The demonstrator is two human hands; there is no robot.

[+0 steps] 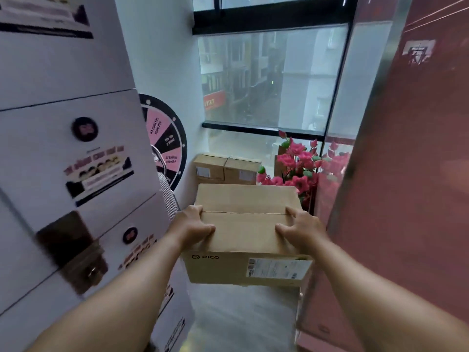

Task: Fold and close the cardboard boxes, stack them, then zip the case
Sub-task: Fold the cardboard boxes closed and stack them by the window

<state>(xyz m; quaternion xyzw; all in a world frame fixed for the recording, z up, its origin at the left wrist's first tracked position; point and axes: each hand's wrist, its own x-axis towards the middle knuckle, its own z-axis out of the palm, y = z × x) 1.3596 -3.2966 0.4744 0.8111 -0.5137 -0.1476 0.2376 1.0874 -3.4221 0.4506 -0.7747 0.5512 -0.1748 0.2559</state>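
Note:
A closed brown cardboard box (245, 232) with a PICO logo and a white label on its front is held up in the air in front of me. My left hand (193, 224) grips its left edge with fingers curled over the top flap. My right hand (302, 228) grips the right edge the same way. The top flaps meet along a seam across the middle. Two more closed cardboard boxes (225, 168) sit side by side on the floor by the window, beyond the held box. No case is in view.
White lockers (76, 161) line the left side. A red wall (406, 174) stands close on the right. A pink-and-black prize wheel (165, 143) leans in the corner. Pink artificial flowers (299, 166) stand right of the far boxes. Pale floor (241, 316) runs down the narrow aisle.

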